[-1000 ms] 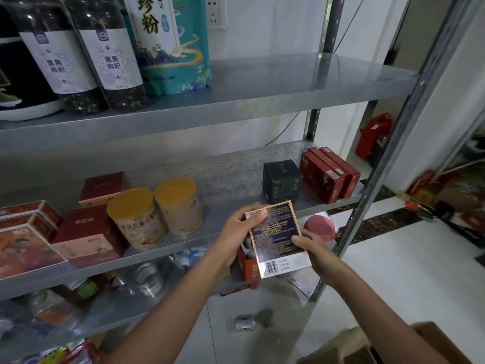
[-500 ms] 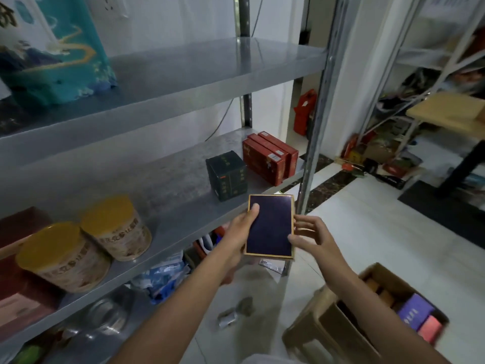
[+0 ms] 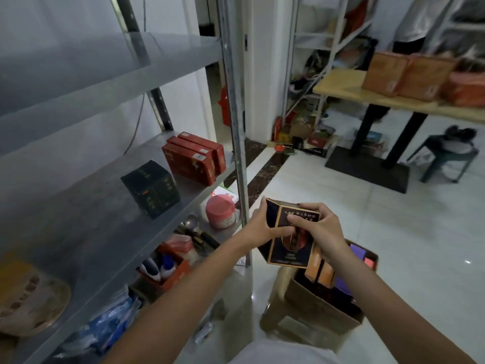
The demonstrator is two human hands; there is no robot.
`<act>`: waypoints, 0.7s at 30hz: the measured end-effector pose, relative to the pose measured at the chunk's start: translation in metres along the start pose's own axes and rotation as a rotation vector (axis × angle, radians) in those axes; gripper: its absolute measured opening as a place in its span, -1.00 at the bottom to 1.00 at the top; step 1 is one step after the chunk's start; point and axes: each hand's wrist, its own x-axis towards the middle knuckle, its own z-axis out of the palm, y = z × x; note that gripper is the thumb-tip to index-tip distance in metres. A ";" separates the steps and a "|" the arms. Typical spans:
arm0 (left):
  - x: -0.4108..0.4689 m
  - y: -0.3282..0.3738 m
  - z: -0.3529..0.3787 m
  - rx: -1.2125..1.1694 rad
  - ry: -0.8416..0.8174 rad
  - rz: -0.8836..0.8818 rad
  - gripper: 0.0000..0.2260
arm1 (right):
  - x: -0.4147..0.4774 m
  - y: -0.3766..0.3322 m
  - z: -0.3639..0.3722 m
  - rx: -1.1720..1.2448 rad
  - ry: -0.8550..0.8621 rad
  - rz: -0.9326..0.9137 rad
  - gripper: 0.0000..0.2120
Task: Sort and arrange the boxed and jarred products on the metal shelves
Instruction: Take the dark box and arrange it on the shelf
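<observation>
**Step in hand:** checking and turning one product before it is shelved.

- **Hands:** My left hand (image 3: 258,227) grips the left edge of a flat dark navy cardboard box with gold edging (image 3: 284,249). Its fingers curl over the upper corner and the thumb lies across the front. My right hand (image 3: 321,232) pinches the upper right part, fingers curled onto the gold-lettered label.
- **Navy box:** It stands roughly upright, front face toward me, in the air btw both hands and touching nothing else.
- **Below it:** An open brown cardboard carton (image 3: 315,315) stands on the pale tiled floor. Inside, on end, are orange boxes (image 3: 319,269) and a purple box (image 3: 357,252), prob. stock not yet sorted.
- **To my left:** The grey steel upright (image 3: 237,127) stands just beside the navy box, and past it runs the grey metal middle shelf (image 3: 105,232).
- **On the shelf:** A dark green cube-shaped box (image 3: 151,190) stands here. Farther along is a row of red rectangular boxes (image 3: 194,160), side by side, near the green one but apart from it.

**Next move, as I judge it:** carry the navy box left and fwd round the upright. Then set it on bare shelf beside the green box, label outward. That calls for clearing the upright and lowering the box level w/ both hands, or w/ one hand freed.
</observation>
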 end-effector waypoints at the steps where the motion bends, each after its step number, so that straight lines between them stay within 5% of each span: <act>1: 0.006 0.000 0.003 -0.037 -0.045 0.003 -0.49 | 0.002 0.003 -0.010 0.010 0.000 0.012 -0.62; 5: 0.034 0.000 0.023 -0.142 -0.152 -0.048 -0.62 | 0.010 0.012 -0.056 0.051 -0.054 0.068 -0.67; 11: 0.080 -0.019 0.063 -0.211 -0.212 -0.113 -0.72 | 0.032 0.043 -0.096 0.026 -0.163 0.139 -0.41; 19: 0.127 -0.072 0.110 -0.454 -0.087 -0.383 -0.75 | 0.076 0.113 -0.107 0.044 0.139 0.255 -0.49; 21: 0.138 -0.083 0.120 -0.480 -0.066 -0.434 -0.76 | 0.087 0.133 -0.116 -0.152 0.132 0.229 -0.51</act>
